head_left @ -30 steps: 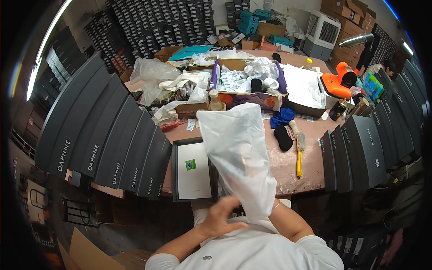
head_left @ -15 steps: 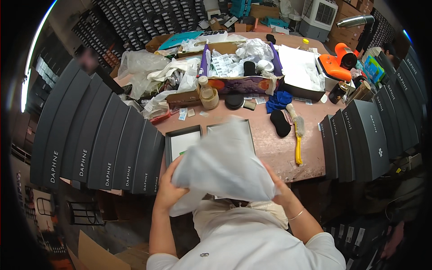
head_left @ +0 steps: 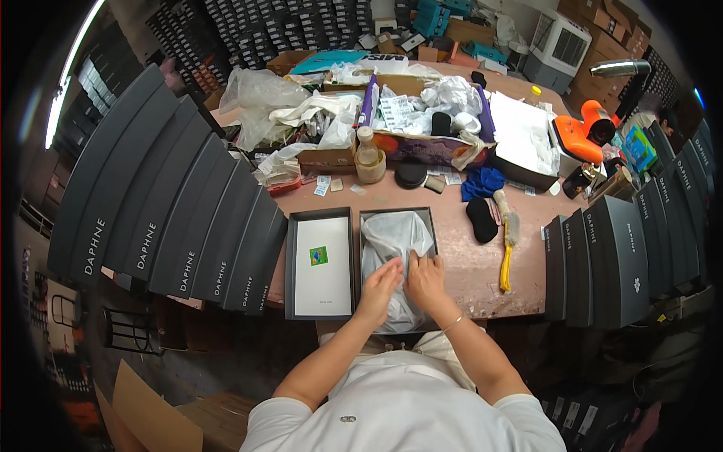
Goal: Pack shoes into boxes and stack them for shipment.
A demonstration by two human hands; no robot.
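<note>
A translucent white bag (head_left: 393,230) with something bulky inside lies in an open dark grey shoebox (head_left: 432,218) at the near edge of the table. On the bag's left side rests my left hand (head_left: 381,289), open, its fingers stretched out and close together. My right hand (head_left: 428,282) is at the bag's right side, fingers curled down into the film and closed on it. What the bag wraps is hidden. Left of the shoebox lies a matching box lid (head_left: 352,264), inside up, with a white sheet (head_left: 322,285) and a small green card (head_left: 318,256) in it.
Stacked grey shoeboxes (head_left: 188,203) flank the left; more shoeboxes (head_left: 614,256) stand right. A yellow-handled brush (head_left: 507,260), black pad (head_left: 482,220), blue cloth (head_left: 482,184) and glue jar (head_left: 369,162) lie beyond. Behind are a paper-filled carton (head_left: 433,148) and an orange heat blower (head_left: 580,135).
The white bag, held up in both hands before, has come down into the shoebox. Both hands have moved inward onto it, and the lid with its green card is now uncovered.
</note>
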